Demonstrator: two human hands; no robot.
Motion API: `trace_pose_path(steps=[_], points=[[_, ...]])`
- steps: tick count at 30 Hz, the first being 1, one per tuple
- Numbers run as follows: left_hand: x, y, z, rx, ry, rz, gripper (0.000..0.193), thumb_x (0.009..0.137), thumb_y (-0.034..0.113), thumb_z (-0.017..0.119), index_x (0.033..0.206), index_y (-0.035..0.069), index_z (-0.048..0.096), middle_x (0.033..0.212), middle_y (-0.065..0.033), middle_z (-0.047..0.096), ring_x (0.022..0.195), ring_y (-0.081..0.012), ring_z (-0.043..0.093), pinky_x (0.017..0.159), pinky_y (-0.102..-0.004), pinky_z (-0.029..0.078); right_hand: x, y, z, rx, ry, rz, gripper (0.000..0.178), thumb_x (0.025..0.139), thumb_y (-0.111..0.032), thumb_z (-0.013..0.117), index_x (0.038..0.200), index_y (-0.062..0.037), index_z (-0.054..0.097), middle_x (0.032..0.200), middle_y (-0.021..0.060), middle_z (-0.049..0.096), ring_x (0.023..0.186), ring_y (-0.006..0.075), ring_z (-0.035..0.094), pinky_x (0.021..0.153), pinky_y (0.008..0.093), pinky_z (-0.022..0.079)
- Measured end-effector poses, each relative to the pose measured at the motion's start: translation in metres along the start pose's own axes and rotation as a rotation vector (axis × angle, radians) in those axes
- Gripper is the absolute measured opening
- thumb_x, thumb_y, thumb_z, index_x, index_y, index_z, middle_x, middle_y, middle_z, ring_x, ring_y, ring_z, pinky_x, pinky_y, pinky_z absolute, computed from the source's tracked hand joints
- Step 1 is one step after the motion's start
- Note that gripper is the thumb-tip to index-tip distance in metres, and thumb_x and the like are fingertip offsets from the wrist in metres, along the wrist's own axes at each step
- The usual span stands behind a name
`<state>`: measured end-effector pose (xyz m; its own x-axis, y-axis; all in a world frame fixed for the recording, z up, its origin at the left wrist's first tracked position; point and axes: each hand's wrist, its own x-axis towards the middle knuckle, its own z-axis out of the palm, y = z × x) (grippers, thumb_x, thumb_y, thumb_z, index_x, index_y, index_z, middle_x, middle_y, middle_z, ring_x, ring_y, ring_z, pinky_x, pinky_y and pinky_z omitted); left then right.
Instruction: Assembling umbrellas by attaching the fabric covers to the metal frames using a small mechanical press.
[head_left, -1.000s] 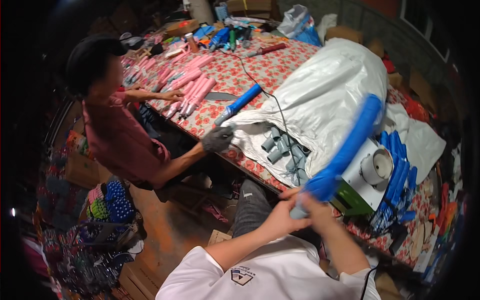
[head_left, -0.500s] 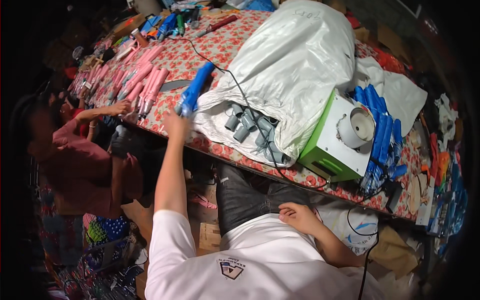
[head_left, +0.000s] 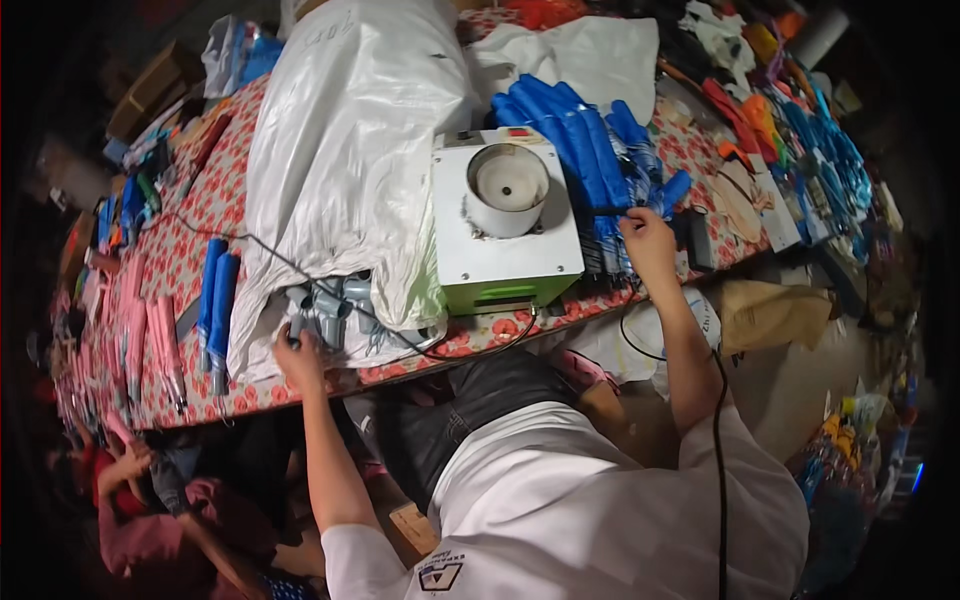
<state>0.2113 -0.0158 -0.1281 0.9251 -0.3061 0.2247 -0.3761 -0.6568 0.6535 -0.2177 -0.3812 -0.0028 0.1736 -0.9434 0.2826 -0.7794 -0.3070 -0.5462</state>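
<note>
At the mouth of the white sack point(head_left: 350, 130), my left hand point(head_left: 300, 362) is closed around a grey plastic umbrella handle. More loose grey plastic handles point(head_left: 330, 308) lie there, short and hollow. My right hand point(head_left: 650, 245) pinches the dark rod-like end of a folded umbrella point(head_left: 603, 211), beside the pile of blue folded umbrellas point(head_left: 575, 135). Part of that umbrella is hidden among the others. Two more blue umbrellas point(head_left: 218, 305) lie side by side left of the sack.
A white and green machine point(head_left: 500, 255) with a round cup on top stands between my hands. Black cables run across the table point(head_left: 390, 372) and over my right side. Pink folded umbrellas point(head_left: 160, 335) lie at the left, near another person's hands point(head_left: 130, 465).
The blue umbrella from my left hand now lies on the table, and that hand is at the grey handles. My right hand has risen from my lap to the blue pile. The view has turned right.
</note>
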Motion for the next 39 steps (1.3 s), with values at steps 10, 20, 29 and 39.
trace_pose_path(steps=[10, 20, 29, 39], points=[[-0.101, 0.089, -0.101, -0.959, -0.311, -0.456, 0.049, 0.090, 0.005, 0.052, 0.139, 0.002, 0.044, 0.125, -0.0161, 0.053, 0.091, -0.0203, 0.058, 0.079, -0.0267, 0.048, 0.103, 0.035, 0.043, -0.249, -0.391, 0.190, 0.043, 0.074, -0.032, 0.066, 0.099, 0.0026, 0.067, 0.090, 0.0179, 0.069, 0.081, 0.0360, 0.064, 0.077, 0.0391, 0.051], [-0.183, 0.129, -0.076, -1.184, -0.488, -0.535, 0.045, 0.078, -0.007, 0.058, 0.121, 0.004, 0.052, 0.103, -0.0118, 0.060, 0.084, -0.0200, 0.060, 0.079, -0.0277, 0.046, 0.115, -0.033, -0.021, 0.617, 0.533, 0.077, 0.038, 0.080, -0.030, 0.067, 0.090, 0.0055, 0.057, 0.083, 0.0156, 0.061, 0.072, 0.0267, 0.055, 0.072, 0.0362, 0.047], [-0.185, 0.257, -0.094, -0.952, -0.574, 0.193, 0.030, 0.066, 0.002, 0.081, 0.083, 0.004, 0.056, 0.091, -0.0087, 0.067, 0.074, -0.0184, 0.061, 0.066, -0.0301, 0.048, -0.086, -0.180, -0.087, 1.639, -0.365, -0.317, 0.033, 0.079, -0.029, 0.051, 0.104, -0.0084, 0.048, 0.087, 0.0100, 0.054, 0.066, 0.0179, 0.055, 0.064, 0.0283, 0.046], [-0.181, 0.231, -0.127, -0.744, -0.350, 0.303, 0.021, 0.069, -0.002, 0.074, 0.080, 0.005, 0.058, 0.083, -0.0077, 0.067, 0.064, -0.0180, 0.059, 0.058, -0.0278, 0.046, -0.152, -0.204, -0.033, 1.088, -1.048, -0.650, 0.024, 0.082, -0.014, 0.063, 0.102, -0.0012, 0.059, 0.110, 0.0159, 0.058, 0.101, 0.0272, 0.055, 0.089, 0.0378, 0.045]])
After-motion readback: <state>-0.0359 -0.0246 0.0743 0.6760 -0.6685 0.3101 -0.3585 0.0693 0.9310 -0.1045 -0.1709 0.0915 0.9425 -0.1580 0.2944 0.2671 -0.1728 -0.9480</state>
